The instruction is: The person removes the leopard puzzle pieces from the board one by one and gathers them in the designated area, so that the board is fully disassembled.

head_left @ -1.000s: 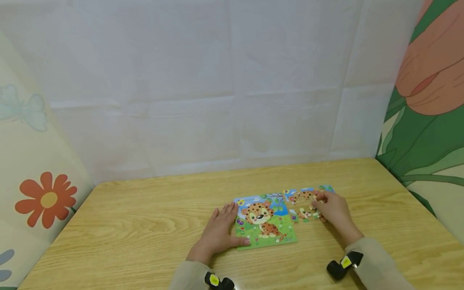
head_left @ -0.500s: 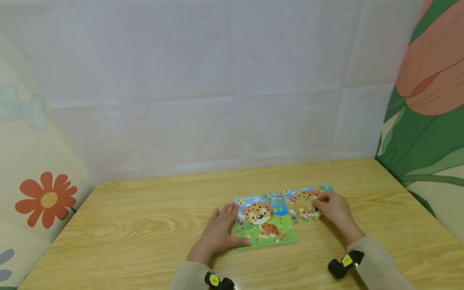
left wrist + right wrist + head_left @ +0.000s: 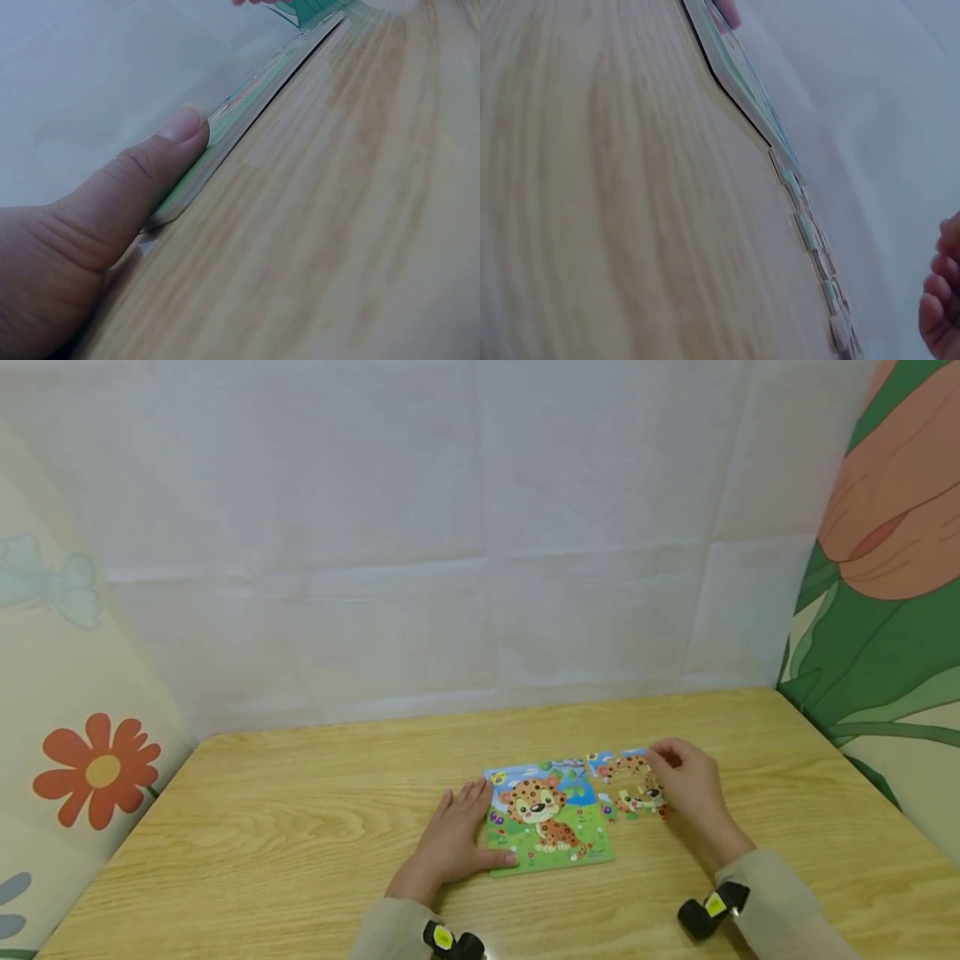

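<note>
A square puzzle board (image 3: 553, 858) with a spotted leopard cub picture lies flat on the table. My left hand (image 3: 453, 837) rests along its left side, fingers spread straight and the thumb (image 3: 161, 154) lying on the front corner. To the right of the board lie loose puzzle pieces (image 3: 626, 767), partly laid out as a similar leopard picture with gaps of wood showing. My right hand (image 3: 692, 783) is over the far right of these pieces, thumb and index fingertips close together at the top row. It covers the layout's right part; I cannot tell whether a piece is between the fingertips.
The wooden table (image 3: 300, 827) runs back to a white cloth (image 3: 360, 568). Painted panels with a red flower (image 3: 101, 771) and a large tulip (image 3: 900, 510) stand at the sides. Each sleeve carries a black wrist camera (image 3: 708, 914).
My right hand has moved slightly up and away, from the middle of the loose pieces to their top row, uncovering pieces below. My left hand and the board have stayed put.
</note>
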Available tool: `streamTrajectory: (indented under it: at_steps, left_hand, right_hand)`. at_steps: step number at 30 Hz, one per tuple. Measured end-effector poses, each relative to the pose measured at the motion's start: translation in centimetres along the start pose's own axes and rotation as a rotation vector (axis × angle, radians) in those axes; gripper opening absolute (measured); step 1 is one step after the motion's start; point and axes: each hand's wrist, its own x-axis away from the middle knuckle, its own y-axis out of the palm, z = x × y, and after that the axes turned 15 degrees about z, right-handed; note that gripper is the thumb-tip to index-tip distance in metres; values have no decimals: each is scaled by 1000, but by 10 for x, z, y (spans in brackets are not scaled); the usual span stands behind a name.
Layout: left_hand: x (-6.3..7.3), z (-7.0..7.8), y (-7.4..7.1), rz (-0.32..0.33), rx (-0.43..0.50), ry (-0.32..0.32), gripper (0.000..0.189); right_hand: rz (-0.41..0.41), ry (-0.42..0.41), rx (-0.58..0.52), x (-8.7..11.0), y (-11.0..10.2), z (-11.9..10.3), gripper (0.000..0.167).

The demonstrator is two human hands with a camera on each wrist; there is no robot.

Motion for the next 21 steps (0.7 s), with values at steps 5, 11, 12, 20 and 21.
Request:
streamTrajectory:
  at_steps: [5, 11, 12, 20, 21]
  left_hand:
    - [0, 1, 0, -1, 3, 0, 109]
    - [1, 0, 0, 0, 4, -2, 109]
    - [1, 0, 0, 0, 2, -3, 109]
    - [1, 0, 1, 1, 5, 1, 109]
    - [1, -1, 1, 0, 5, 1, 109]
  right_hand:
    - [15, -13, -71, 3, 3, -6, 15]
    - [-24, -34, -108, 7, 9, -9, 15]
    - [-31, -36, -110, 8, 10, -10, 15]
    - [-98, -51, -137, 12, 17, -13, 10]
    - [-109, -56, -138, 13, 17, -13, 10]
